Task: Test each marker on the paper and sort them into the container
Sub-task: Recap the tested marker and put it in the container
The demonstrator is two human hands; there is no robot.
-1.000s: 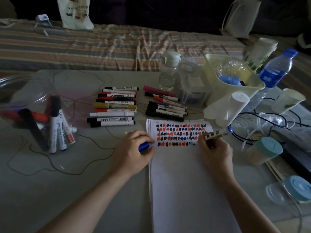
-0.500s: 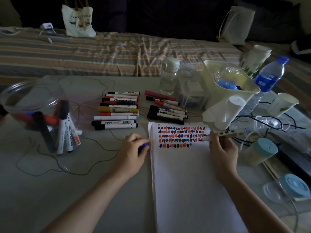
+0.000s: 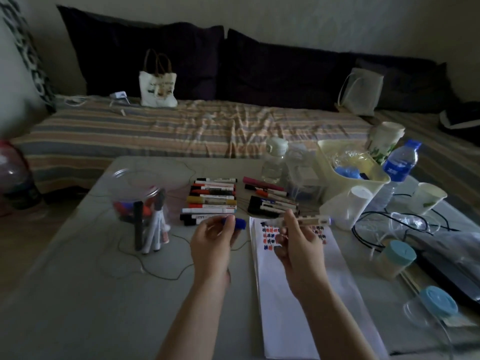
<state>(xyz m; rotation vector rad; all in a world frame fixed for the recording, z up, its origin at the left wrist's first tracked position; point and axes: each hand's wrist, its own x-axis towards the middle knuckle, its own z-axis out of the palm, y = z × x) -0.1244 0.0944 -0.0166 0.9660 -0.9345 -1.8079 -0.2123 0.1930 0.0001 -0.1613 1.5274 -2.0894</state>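
Behind the table (image 3: 78, 294) runs a striped bed (image 3: 181, 128) with a small tote bag (image 3: 158, 87) on it. On the table: white paper (image 3: 298, 294), top rows filled with red, blue and black test marks. Clear container (image 3: 135, 196) at left, markers standing in it. Two groups of loose markers (image 3: 211, 201) lie beyond the paper. Right hand (image 3: 301, 245), raised over the paper, grips a marker (image 3: 306, 220) held level. Left hand (image 3: 213, 240) pinches the blue cap (image 3: 239, 224) just left of the paper.
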